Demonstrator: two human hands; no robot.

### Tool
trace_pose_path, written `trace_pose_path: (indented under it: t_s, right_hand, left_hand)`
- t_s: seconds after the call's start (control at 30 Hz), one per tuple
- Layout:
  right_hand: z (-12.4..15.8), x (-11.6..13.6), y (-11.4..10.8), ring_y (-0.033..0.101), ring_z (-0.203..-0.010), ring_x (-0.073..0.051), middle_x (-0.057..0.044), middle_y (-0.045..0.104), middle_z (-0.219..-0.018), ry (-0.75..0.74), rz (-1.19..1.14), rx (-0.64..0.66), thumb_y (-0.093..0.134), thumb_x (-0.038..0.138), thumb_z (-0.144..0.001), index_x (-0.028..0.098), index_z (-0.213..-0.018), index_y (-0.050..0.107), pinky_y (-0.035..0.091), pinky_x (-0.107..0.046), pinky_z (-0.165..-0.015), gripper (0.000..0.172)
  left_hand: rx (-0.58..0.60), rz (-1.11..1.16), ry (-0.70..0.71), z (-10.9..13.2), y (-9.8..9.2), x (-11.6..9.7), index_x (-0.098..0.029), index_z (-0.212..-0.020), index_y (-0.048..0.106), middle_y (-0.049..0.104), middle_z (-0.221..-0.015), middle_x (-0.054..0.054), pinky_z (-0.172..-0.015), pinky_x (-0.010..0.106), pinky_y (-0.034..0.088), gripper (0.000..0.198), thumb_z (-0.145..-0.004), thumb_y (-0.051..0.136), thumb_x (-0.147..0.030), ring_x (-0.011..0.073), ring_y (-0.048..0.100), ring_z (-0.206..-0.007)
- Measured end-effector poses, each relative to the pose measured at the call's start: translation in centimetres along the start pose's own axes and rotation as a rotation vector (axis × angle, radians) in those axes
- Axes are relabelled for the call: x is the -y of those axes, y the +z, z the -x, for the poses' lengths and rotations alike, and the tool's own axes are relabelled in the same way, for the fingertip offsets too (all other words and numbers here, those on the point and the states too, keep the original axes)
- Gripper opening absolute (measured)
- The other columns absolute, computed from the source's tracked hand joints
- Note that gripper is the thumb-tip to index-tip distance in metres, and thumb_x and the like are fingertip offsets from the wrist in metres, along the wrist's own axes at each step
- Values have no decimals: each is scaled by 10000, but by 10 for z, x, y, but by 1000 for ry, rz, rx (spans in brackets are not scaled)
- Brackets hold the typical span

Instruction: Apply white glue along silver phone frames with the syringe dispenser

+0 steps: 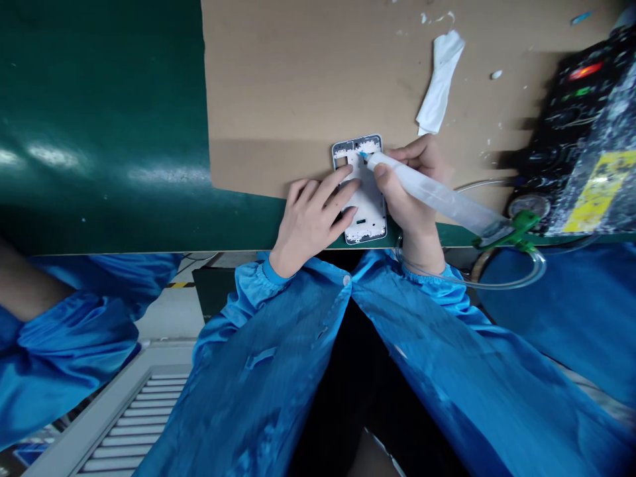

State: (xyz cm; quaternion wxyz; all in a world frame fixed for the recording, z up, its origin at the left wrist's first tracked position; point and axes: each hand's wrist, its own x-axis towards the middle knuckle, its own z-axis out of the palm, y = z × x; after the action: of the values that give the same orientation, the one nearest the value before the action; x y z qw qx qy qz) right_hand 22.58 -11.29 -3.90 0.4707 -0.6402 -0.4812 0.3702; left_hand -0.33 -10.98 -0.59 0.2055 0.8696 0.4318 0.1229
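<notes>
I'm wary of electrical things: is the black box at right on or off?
On: the black box shows a glowing red light and green light.

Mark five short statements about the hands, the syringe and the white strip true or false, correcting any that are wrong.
1. The right hand holds the syringe. True.
2. The syringe's blue tip points away from the phone-shaped frame. False: it is at the frame's upper part.
3. The left hand's fingers lie over the frame. True.
4. The white strip lies under the left hand. False: it lies on the brown sheet.
5. The syringe's rear fitting is green. True.
</notes>
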Motion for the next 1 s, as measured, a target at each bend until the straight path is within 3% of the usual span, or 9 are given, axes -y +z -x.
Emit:
trace_pose_path:
  t_s: [0.2,0.4,0.63,1.0]
  right_hand:
    - [0,8,1,691,-785,-224,-13,705,-896,-17,15,-25,860,847,-926,327,-1059,672,611,-408,-683,569]
    - [1,1,0,758,-901,-257,-24,680,-945,-8,-10,3,863,824,-933,326,-1115,662,656,-416,-731,566]
    - [-2,6,3,590,-640,-176,2,678,-824,-75,-28,-56,905,791,-908,316,-1012,713,572,-380,-605,523]
    - [-1,9,3,632,-689,-193,-6,728,-880,-57,-28,-39,899,826,-907,324,-1026,721,575,-392,-624,546]
  left_hand:
    - [15,-6,2,0,-1,-1,-292,-1672,703,641,-1777,96,-1195,512,471,517,-1263,445,-476,314,717,-1245]
    - [1,-19,14,0,0,0,-296,-1669,711,649,-1769,87,-1186,503,466,507,-1264,461,-472,305,712,-1230]
    - [-7,-38,33,1,0,0,-304,-1682,705,645,-1775,77,-1177,504,471,512,-1264,461,-470,305,703,-1225]
    - [10,-32,33,1,0,-1,-300,-1707,682,659,-1755,99,-1195,522,473,533,-1260,461,-488,312,695,-1216]
